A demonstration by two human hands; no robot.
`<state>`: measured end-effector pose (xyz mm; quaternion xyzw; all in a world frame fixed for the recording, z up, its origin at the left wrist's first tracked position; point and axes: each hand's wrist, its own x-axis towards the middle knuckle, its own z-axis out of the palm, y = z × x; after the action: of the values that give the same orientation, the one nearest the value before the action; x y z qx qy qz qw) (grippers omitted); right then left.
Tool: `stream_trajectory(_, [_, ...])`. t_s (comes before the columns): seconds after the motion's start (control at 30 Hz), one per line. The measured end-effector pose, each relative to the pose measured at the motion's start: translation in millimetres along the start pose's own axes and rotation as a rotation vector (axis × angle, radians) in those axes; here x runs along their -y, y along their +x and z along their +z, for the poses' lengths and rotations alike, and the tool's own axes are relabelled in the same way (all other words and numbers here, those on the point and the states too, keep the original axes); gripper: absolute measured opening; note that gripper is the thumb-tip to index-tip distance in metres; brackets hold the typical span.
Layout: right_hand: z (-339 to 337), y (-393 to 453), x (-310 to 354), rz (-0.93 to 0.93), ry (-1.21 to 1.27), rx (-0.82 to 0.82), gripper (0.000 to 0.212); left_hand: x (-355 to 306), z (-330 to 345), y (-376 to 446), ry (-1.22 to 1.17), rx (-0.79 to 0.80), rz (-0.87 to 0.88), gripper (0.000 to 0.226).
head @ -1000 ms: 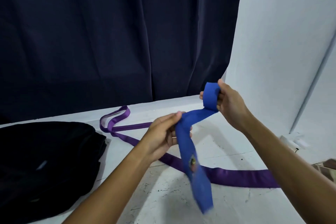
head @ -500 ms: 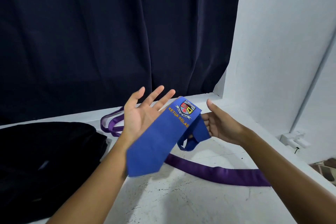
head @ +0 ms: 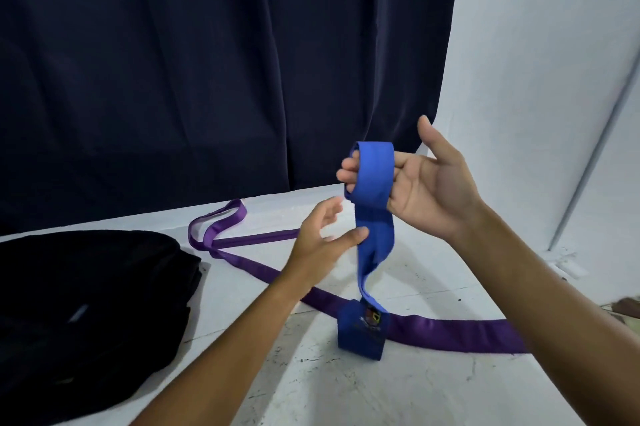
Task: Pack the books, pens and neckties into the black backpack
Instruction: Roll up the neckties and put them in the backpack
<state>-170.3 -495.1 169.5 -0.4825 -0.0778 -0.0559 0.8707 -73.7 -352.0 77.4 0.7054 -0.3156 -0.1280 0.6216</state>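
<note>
Rolling up the blue necktie (head: 375, 180), judging by the coil, with packing not yet begun for this piece. Letting its wide crested end rest nearest on the white table (head: 398, 391), lying right on top of the purple necktie (head: 450, 330) where the two cross. Leaving that purple one unrolled, trailing from near the right forearm back across the table to a loop at the far side.

Steadying the hanging stretch of blue with the left hand (head: 322, 238), thumb tip touching the band's edge, fingers loosely bent and spread, gripping nothing. Carrying the coil higher up on the right hand (head: 426, 190), fingers pressed together and nearly straight inside the wrapped turns, thumb lifted clear.

Needing next, most likely, to take up the slack: feeding the hanging length up with the left hand and turning it round the right fingers until the wide end lifts off the table, then sliding the roll off without letting it spring loose. Minding the wide end dragging the purple necktie along as it rises.

Having open table between the hands and the black backpack (head: 86, 304), lying to the left and well apart from both ties; unable to tell whether its mouth is open. Seeing no books or pens. Being hemmed in behind by the dark curtain (head: 207, 62) at the table's far edge and on the right by the white wall (head: 536, 45), so carrying leftward looks the freest route.
</note>
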Motion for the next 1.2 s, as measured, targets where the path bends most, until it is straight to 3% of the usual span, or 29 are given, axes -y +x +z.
stream_trajectory(0.07, [11,0,4,-0.01,0.018,0.035,0.082,-8,17,4,-0.085,-0.038,0.058,0.048])
stream_trajectory(0.17, [21,-2,11,-0.038,-0.009,0.058,0.084,-20,32,0,-0.198,-0.128,0.104,0.011])
stream_trajectory(0.37, [1,3,23,-0.193,-0.278,-0.123,0.067,-25,39,-25,-0.221,0.038,0.017,0.016])
stream_trajectory(0.5, [-30,9,8,-0.123,-0.651,-0.29,0.063,-38,25,-35,-0.349,0.242,-0.088,0.017])
stream_trajectory(0.67, [-58,0,-13,0.198,-0.913,-0.057,0.091,-61,-7,-25,-0.652,0.173,-0.248,0.035])
stream_trajectory(0.77, [-67,-9,-23,0.333,-0.841,0.166,0.1,-63,-32,-10,-0.841,0.111,-0.29,0.05])
stream_trajectory(0.87, [-71,-17,-25,0.364,-0.697,0.219,0.078,-60,-47,-2,-0.98,0.02,-0.295,0.051])
stream_trajectory(1.0, [-68,-21,-26,0.312,-0.643,0.117,0.033,-40,-51,7,-1.088,-0.048,-0.33,0.05])
stream_trajectory(1.2, [-55,-25,-24,0.356,-0.513,0.013,0.024,11,-56,29,-0.871,-0.114,-0.539,0.057])
